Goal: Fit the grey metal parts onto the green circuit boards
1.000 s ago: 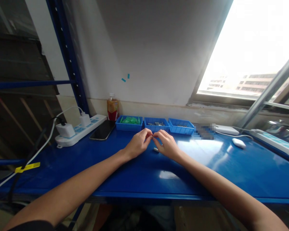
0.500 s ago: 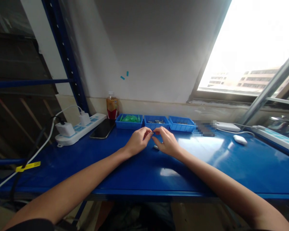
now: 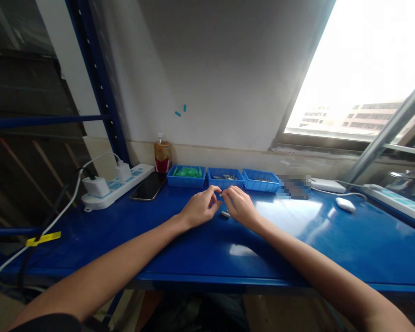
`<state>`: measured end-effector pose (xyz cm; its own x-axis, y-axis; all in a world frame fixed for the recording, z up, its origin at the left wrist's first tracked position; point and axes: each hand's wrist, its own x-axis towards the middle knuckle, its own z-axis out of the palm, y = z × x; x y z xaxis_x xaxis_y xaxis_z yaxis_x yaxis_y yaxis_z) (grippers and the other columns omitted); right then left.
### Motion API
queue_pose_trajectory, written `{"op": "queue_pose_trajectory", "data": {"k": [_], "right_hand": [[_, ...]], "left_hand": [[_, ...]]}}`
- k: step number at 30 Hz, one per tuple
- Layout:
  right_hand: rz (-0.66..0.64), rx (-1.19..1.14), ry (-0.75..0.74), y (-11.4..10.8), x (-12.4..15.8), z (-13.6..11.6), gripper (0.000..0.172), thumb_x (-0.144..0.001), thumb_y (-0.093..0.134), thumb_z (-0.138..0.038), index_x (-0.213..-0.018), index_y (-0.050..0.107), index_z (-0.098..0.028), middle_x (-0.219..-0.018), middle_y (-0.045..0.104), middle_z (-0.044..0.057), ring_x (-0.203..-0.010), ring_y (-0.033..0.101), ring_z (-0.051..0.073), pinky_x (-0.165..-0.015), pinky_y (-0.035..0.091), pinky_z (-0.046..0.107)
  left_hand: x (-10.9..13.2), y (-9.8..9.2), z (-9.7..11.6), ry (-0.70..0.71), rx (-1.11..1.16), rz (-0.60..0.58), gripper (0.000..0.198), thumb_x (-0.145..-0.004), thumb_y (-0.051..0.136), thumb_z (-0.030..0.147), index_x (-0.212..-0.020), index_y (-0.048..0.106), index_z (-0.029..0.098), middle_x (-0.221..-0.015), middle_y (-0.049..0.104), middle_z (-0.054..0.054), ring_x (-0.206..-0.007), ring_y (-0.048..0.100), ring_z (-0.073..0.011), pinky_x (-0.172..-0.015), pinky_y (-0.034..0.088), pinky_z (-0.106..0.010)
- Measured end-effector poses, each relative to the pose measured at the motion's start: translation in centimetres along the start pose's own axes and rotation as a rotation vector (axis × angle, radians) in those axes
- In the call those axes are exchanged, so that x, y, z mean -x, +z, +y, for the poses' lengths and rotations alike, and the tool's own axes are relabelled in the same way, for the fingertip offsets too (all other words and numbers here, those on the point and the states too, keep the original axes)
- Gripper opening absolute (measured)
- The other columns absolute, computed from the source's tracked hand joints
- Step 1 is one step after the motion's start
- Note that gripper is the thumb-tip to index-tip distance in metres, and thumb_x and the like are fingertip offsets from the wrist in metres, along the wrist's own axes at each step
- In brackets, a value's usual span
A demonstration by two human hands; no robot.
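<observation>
My right hand (image 3: 240,205) is closed in a pinch over the blue table, with a tiny silvery piece (image 3: 220,195) at its fingertips, too small to name. Facing it, my left hand (image 3: 202,207) has thumb and forefinger apart, their tips close to that piece. A short pale metal cylinder (image 3: 225,214) lies on the table just below the fingertips. Behind the hands stand three blue bins in a row: the left bin (image 3: 186,181) holds green pieces, the middle bin (image 3: 226,181) metal parts, the right bin (image 3: 261,185) small dark parts.
To the left are a black phone (image 3: 148,186), a white power strip (image 3: 119,188) with plugged-in chargers, and a drink bottle (image 3: 163,154). On the right lie a white earphone case (image 3: 345,204), a white box (image 3: 328,185) with a cable, and another power strip (image 3: 401,201).
My left thumb and forefinger have parted from their pinch. The right fingers have closed together, and the tiny piece now shows at their tips. The view has shifted slightly.
</observation>
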<state>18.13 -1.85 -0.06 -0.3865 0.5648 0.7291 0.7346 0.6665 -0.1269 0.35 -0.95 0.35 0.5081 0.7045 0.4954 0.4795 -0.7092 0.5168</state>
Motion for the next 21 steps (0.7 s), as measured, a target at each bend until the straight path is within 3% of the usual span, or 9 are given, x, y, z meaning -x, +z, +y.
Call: {"op": "queue_pose_trajectory", "data": {"k": [7, 13, 21], "right_hand": [[-0.034, 0.011, 0.012, -0.04, 0.03, -0.10, 0.022, -0.094, 0.040, -0.024, -0.082, 0.058, -0.020, -0.075, 0.063, 0.005, -0.074, 0.057, 0.018, -0.070, 0.046, 0.030], [-0.018, 0.002, 0.001, -0.23, 0.30, -0.19, 0.012, -0.087, 0.052, -0.025, -0.098, 0.055, -0.019, -0.081, 0.062, 0.004, -0.078, 0.058, 0.019, -0.071, 0.046, 0.030], [0.002, 0.019, -0.022, -0.29, 0.08, -0.25, 0.011, -0.091, 0.047, -0.026, -0.090, 0.056, -0.020, -0.081, 0.062, 0.005, -0.077, 0.058, 0.018, -0.071, 0.047, 0.030]], "left_hand": [[-0.09, -0.13, -0.10, 0.008, -0.081, 0.054, 0.021, -0.091, 0.045, 0.035, -0.101, 0.056, 0.020, -0.074, 0.063, -0.001, -0.065, 0.059, -0.0147, -0.059, 0.040, -0.023], [-0.19, -0.05, -0.35, -0.047, -0.029, 0.055, 0.028, -0.095, 0.038, 0.038, -0.095, 0.058, 0.019, -0.072, 0.065, -0.002, -0.067, 0.061, -0.0155, -0.061, 0.040, -0.023], [-0.08, -0.26, -0.16, -0.022, -0.006, 0.018, 0.033, -0.097, 0.031, 0.035, -0.088, 0.058, 0.019, -0.073, 0.064, -0.001, -0.068, 0.061, -0.0149, -0.064, 0.042, -0.023]]}}
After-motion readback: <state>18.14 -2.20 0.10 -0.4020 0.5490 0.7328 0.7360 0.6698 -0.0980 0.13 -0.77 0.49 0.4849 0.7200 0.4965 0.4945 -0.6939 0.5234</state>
